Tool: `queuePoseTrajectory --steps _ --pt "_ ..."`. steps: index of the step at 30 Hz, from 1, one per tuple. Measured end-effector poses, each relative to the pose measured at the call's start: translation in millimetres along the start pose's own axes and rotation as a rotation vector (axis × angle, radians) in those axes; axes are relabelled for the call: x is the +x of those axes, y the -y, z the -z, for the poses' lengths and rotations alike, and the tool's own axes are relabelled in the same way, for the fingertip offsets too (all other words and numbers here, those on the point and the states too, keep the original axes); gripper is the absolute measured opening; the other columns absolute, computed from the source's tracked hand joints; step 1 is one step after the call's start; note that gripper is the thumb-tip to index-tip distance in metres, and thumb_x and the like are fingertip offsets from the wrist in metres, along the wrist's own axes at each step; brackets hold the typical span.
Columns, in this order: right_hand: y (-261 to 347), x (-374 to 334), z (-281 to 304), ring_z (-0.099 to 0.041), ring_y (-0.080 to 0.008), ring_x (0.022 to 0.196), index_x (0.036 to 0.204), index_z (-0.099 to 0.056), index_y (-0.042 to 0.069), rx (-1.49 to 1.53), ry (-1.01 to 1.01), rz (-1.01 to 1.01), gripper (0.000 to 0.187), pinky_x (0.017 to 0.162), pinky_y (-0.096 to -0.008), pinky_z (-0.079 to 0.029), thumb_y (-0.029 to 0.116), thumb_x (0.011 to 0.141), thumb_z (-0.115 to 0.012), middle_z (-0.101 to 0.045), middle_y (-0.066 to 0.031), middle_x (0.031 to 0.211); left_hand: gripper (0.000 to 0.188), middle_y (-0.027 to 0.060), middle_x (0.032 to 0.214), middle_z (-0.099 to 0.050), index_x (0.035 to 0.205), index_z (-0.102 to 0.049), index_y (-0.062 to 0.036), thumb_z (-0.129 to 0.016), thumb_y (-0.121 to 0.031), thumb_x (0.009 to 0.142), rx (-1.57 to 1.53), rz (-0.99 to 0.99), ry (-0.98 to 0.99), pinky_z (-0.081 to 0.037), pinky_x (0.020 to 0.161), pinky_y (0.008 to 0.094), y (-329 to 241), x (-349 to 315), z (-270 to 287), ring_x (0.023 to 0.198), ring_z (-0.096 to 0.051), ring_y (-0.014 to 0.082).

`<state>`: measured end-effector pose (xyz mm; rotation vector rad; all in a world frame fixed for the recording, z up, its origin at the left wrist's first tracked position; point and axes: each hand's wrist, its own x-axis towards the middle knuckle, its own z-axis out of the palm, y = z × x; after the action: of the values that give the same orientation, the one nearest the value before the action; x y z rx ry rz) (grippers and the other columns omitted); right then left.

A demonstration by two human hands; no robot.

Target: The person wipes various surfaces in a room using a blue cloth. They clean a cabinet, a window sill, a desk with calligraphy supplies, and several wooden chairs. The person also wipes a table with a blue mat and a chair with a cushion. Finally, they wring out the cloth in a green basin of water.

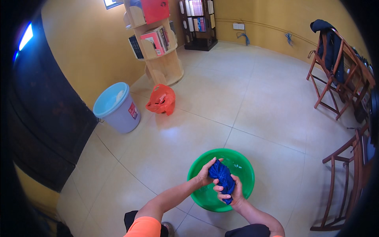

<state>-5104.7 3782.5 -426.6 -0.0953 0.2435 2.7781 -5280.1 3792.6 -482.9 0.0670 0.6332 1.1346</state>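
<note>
Both hands grip a bunched, wet-looking dark blue cloth (222, 175) above a round green basin (248, 168) on the floor. My left hand (204, 173) closes round the cloth's upper left end. Lower down on the right, my right hand (233, 192) has its fingers wrapped about the other end. The cloth looks twisted into a short roll between them. Some water with a few bubbles shows inside the basin, though my hands and the cloth hide part of it.
A light blue bucket (122, 114) and a red plastic bag (162, 100) stand on the tiled floor at the far left, before a wooden bookshelf (166, 71). Wooden chairs (327, 87) line the right, one draped with dark clothing. A dark door (43, 106) is at the left.
</note>
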Motion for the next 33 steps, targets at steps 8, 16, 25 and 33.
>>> queuePoseTrajectory --steps 8,16,25,33 --pt "-3.9 -4.9 5.5 -0.056 -0.0204 0.077 0.123 -0.042 0.002 -0.136 -0.169 0.017 0.052 0.042 -0.0237 -0.043 0.035 0.089 -0.062 -0.055 -0.0143 0.1 0.038 0.0162 0.105 -0.062 0.113 -0.054 -0.0064 -0.067 -0.029 0.086 0.268 -0.123 -0.023 -0.052 0.084 0.045 -13.4 8.5 -11.7 0.096 -0.062 0.0303" --pt "24.3 4.3 30.3 -0.055 -0.0154 0.06 0.104 -0.051 0.001 -0.733 -0.522 -0.109 0.038 0.038 -0.0228 -0.038 0.023 0.082 -0.072 -0.056 -0.0084 0.083 0.036 0.0092 0.087 -0.062 0.104 -0.059 -0.0027 -0.076 -0.016 0.075 0.613 -0.203 -0.349 -0.054 0.069 0.0337 -12.8 9.1 -24.6 0.076 -0.062 0.0193" --pt "18.3 15.0 21.4 -0.055 -0.0101 0.053 0.074 -0.059 0.008 -1.551 -0.618 -0.044 0.019 0.039 -0.0254 -0.035 0.021 0.078 -0.072 -0.056 -0.0018 0.061 0.036 0.0172 0.086 -0.066 0.099 -0.064 -0.0079 -0.071 -0.02 0.066 1.497 -0.488 -0.553 -0.052 0.072 0.0413 -3.7 16.9 -22.4 0.08 -0.065 0.0305" --pt "13.3 12.5 -1.3 -0.061 -0.0153 0.059 0.088 -0.059 0.005 -1.555 -0.63 -0.076 0.024 0.039 -0.0257 -0.041 0.027 0.082 -0.069 -0.06 -0.0034 0.067 0.029 0.0221 0.09 -0.065 0.091 -0.064 -0.0061 -0.066 -0.02 0.065 1.527 -0.607 -0.572 -0.05 0.075 0.0468 -8.6 13.1 -46.5 0.086 -0.063 0.0391"
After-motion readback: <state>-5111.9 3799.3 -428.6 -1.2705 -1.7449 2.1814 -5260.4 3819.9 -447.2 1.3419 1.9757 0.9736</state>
